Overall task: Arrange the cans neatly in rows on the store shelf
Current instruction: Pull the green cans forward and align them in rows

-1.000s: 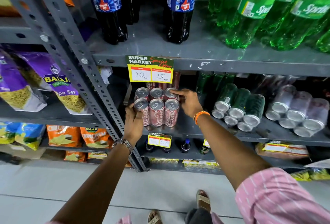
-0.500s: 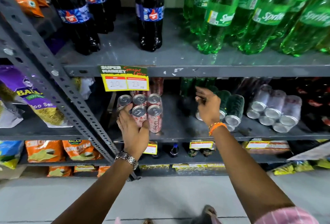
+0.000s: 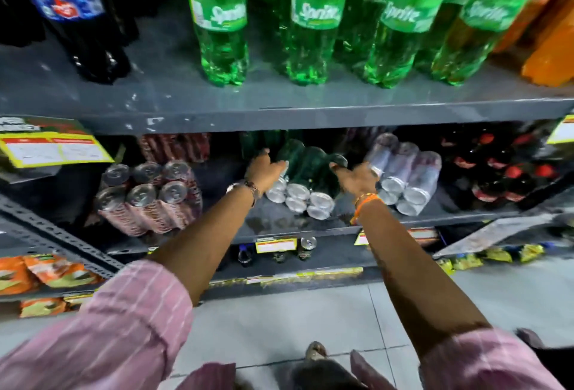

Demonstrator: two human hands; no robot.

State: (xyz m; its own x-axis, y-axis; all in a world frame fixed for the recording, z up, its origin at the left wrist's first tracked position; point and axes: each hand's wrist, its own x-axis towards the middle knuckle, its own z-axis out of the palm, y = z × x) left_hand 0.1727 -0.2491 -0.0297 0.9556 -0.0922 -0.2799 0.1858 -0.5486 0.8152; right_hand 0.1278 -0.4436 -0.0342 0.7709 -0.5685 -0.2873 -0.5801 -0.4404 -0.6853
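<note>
I judge the main risk is toppling: the green cans stand tight together mid-shelf, and an uneven push would tip one. Left hand and right hand each have an open grip flanking the group, touching. Counted: roughly six green, six red cans, six clear cans.
</note>
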